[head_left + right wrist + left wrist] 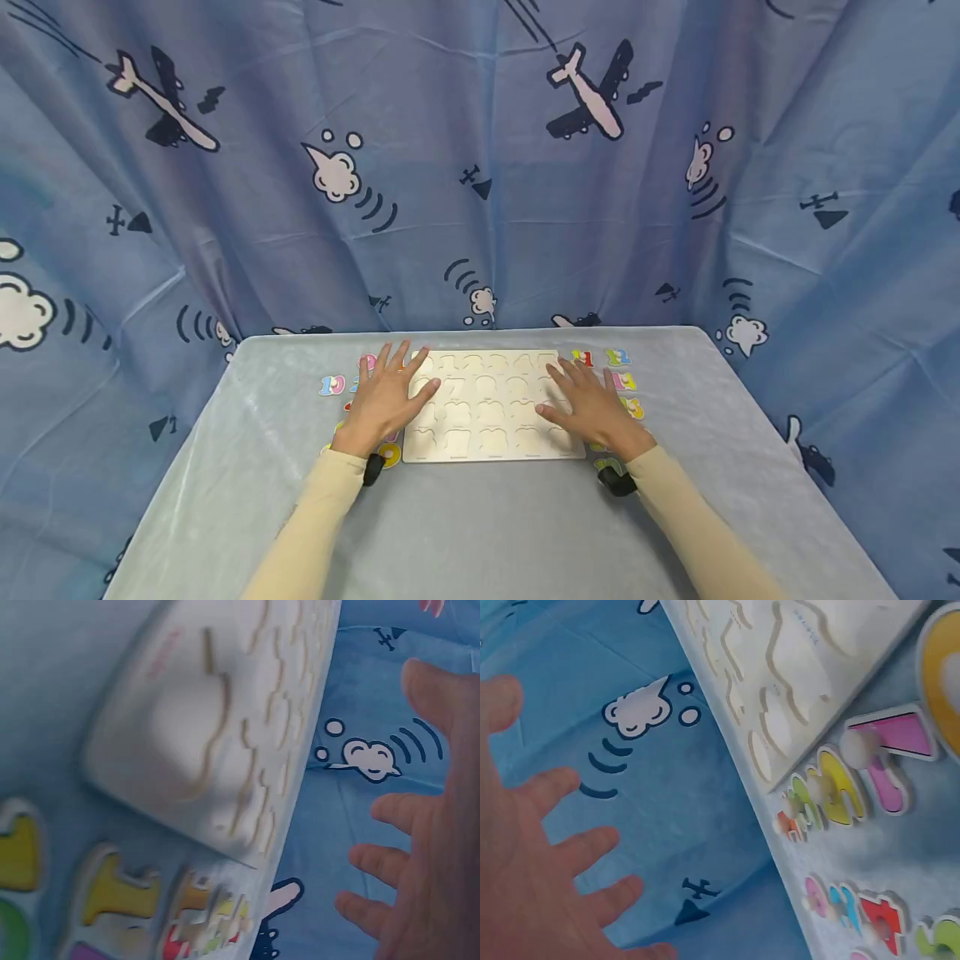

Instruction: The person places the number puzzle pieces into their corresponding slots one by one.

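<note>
pale wood board (491,406) lies flat at the middle of the counter (487,533), its long axis running left to right across my view, all its number-shaped recesses bare. from the head view i see both hands spread flat with fingers straight and apart, gripping nothing. my left hand (384,396) rests over the board's left edge, fingertips reaching onto the wood near the far left corner. my right hand (588,407) rests over the right edge, fingers pointing inward across the near-right recesses.

what matters is where the loose pieces lie from each hand: they sit outside the board's short ends, so outward of each palm, not ahead of it. left pieces (333,385) form a column just beside the left edge, partly hidden under my left hand; the left wrist view shows them close up as coloured numbers (838,789) with small knobs, lying flat just beside the board's corner. right pieces (624,382) form a column just beside the right edge, some under my right wrist. each hand is nearer its own column, and the recesses lie inward. whether the palms press the board or hover, i cannot tell.
</note>
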A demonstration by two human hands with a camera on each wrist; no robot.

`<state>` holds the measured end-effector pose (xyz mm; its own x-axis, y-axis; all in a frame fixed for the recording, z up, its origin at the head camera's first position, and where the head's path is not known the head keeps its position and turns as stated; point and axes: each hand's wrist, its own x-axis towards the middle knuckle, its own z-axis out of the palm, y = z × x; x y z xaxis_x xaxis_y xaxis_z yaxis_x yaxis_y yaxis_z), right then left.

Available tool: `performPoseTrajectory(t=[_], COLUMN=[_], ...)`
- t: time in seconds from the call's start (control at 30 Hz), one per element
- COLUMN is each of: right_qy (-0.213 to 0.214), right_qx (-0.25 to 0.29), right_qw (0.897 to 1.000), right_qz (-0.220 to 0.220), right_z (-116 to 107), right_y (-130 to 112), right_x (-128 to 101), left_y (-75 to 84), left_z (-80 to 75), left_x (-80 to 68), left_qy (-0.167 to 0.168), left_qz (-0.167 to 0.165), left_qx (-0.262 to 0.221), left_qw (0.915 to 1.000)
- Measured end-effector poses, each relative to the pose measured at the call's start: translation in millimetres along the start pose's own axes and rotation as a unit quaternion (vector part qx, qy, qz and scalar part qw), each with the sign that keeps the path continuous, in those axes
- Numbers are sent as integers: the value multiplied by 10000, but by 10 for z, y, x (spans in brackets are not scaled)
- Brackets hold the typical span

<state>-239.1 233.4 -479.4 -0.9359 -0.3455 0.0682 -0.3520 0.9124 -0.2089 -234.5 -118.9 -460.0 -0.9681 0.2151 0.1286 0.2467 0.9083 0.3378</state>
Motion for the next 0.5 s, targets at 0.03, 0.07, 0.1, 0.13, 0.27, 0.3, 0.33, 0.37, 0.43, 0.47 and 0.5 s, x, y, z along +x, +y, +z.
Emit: performPoseTrajectory(t=[0.03,0.07,0.1,0.13,0.27,0.3,0.33,0.37,0.43,0.47,0.5], right_qy=[-27,-54,-90,-126,-164,-155,-137,-109,-104,-99,-103], right_qx=[-2,13,12,6,3,-31,-70,-102,-206,-251,-286], right_qw=[10000,10000,9999,9999,9999,9999,9999,9999,9997,9996,9995], right_qz=[-19,-36,-52,-49,-38,-43,-36,-34,-8,3,25], right_z=[18,32,49,64,82,83,82,82,90,95,101], right_y=[15,28,38,45,57,60,62,67,80,86,92], right_x=[-26,-53,-76,-97,-158,-170,-180,-188,-211,-219,-227], left_y=[-20,-43,-65,-88,-185,-206,-225,-241,-274,-287,-300], left_z=[1,2,3,5,20,25,30,33,41,42,38], left_x=[-16,-34,-53,-71,-140,-154,-169,-183,-210,-225,-239], left_qy=[37,87,144,208,525,576,617,645,663,661,662], left_qz=[-26,-47,-67,-89,-76,-67,-51,-43,-45,-74,-101], left_qx=[-57,-132,-191,-260,-464,-493,-525,-549,-568,-573,-600], left_qw=[10000,9999,9997,9994,9975,9971,9967,9964,9962,9961,9960])
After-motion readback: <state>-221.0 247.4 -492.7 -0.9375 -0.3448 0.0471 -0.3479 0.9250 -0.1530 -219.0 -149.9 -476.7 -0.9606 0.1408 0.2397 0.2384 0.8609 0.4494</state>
